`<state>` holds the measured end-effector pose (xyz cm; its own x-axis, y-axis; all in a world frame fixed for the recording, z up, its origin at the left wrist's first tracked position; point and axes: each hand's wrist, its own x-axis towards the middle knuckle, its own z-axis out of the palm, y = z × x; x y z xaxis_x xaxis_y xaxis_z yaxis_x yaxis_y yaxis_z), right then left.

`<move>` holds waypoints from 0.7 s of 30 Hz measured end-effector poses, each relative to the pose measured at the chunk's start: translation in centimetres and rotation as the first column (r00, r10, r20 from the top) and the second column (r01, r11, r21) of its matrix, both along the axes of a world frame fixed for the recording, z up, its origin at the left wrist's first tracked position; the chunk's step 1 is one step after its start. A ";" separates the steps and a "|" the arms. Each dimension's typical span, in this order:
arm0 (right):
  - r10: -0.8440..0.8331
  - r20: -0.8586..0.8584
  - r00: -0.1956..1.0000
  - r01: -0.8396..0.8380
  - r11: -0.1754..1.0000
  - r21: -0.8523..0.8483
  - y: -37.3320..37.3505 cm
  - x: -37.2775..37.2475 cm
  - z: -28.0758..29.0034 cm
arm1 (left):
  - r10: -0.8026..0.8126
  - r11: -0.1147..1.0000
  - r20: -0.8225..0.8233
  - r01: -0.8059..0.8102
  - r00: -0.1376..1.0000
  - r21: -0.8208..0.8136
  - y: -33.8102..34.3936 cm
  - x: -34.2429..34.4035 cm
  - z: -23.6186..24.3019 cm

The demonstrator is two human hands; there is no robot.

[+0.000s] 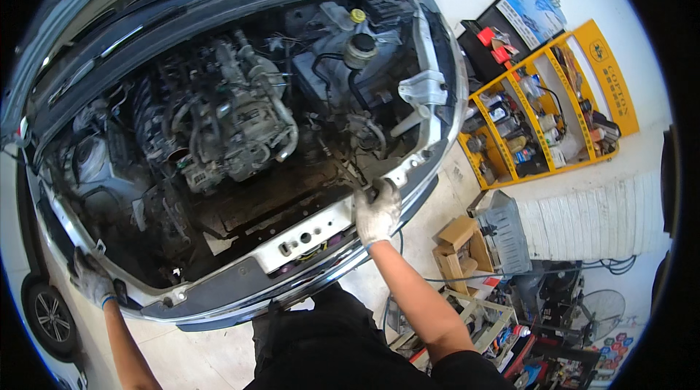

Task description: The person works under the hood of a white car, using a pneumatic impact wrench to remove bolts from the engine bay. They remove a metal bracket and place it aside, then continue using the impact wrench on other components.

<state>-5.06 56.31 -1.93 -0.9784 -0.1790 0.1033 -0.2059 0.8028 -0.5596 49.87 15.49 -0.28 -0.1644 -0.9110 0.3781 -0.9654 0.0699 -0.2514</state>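
Note:
In front of me is a car's engine bay with the hood up. The dirty engine (pixel 240 117) sits toward its left and middle. A pale metal front crossmember (pixel 310 237) runs along the near edge. My right hand (pixel 379 213), in a whitish work glove, rests on the right part of this crossmember, thumb and fingers apart. Close to its fingertips lies a thin rod-like part (pixel 341 165) inside the bay. My left hand (pixel 91 278), gloved too, lies against the car's front left corner with its fingers stretched forward. Its fingertips are partly dark and hard to make out.
A reservoir with a black cap (pixel 359 51) and a yellow cap (pixel 357 16) stand at the bay's far right. On the right are a yellow shelf rack (pixel 543 109) with bottles, cardboard boxes (pixel 458 248) and a fan (pixel 604 313). Another car's wheel (pixel 52 317) shows at left.

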 end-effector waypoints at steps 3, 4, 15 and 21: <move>0.092 -0.265 0.960 -0.120 0.989 -0.088 4.0 -6.2 0.4 | -0.017 1.000 -0.004 0.017 1.000 -0.001 0.0 -0.2 0.0; 0.044 -0.229 0.972 -0.044 0.999 0.004 4.8 -9.2 0.8 | -0.029 0.999 0.001 0.029 1.000 -0.026 -0.2 -0.2 -0.2; -0.137 -0.343 0.929 0.207 0.962 0.178 5.1 -24.0 -3.8 | -0.079 0.990 -0.051 0.073 0.996 -0.118 -1.5 2.1 -2.1; -0.159 -0.356 0.921 0.241 0.950 0.198 4.4 -23.6 -3.0 | -0.094 0.992 -0.065 0.088 0.993 -0.090 -2.0 2.9 -2.3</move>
<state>-28.69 60.72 -4.97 -0.9125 -0.0417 0.4070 -0.1677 0.9456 -0.2789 52.80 13.48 -2.62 -0.2158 -0.8567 0.4686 -0.9712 0.1387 -0.1937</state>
